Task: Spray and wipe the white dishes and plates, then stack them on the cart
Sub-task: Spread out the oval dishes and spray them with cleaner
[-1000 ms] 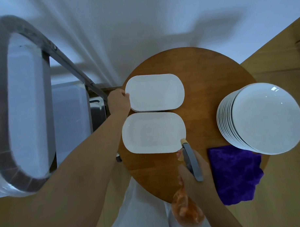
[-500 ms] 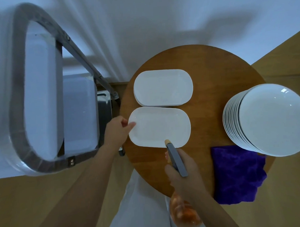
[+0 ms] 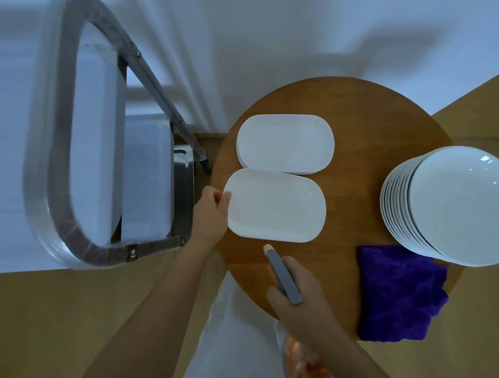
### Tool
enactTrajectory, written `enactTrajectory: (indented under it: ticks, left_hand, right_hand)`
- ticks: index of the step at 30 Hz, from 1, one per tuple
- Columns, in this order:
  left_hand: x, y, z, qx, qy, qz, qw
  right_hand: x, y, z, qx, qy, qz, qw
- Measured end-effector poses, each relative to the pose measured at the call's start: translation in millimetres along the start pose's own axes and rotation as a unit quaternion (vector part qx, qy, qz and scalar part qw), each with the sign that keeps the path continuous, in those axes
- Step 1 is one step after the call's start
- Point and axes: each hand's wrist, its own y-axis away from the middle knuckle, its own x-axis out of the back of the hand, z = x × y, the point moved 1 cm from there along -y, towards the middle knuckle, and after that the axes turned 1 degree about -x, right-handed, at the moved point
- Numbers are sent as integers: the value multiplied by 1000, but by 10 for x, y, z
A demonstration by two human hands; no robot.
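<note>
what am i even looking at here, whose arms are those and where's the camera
The camera is worn on a person's head, looking down at their own two bare arms; there is no robot. The left hand holds the edge of an oblong white dish. The right hand holds a spray bottle, its nozzle pointing toward that dish. On the round wooden table also lie more oblong dishes, a stack of round plates and a purple cloth. A metal cart stands at the left.

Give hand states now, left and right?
Left hand: pinches the near dish by its left edge.
Right hand: holds the spray bottle, nozzle toward that dish.
</note>
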Motion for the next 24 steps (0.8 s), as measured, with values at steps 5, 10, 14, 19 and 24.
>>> enactTrajectory:
  ticks: [5,10,14,19,24]
  left_hand:
    - [-76,87,-15,48,97,-16,994]
    - [-109,150,-40,58,158,-17,986]
    - [-105,153,-24,65,202,-8,977]
    - [-101,8,168,90,273,4,958]
    - [-105,-415,529,70,245,2,967]
  right_hand:
    - [180,23,164,-58,-95,124,986]
    - [339,4,265,-70,-110,184,974]
    - [338,64,239,-60,-108,149,981]
    - [253,166,205,-29,-114,125,985]
    - [304,243,195,39,-121,122,984]
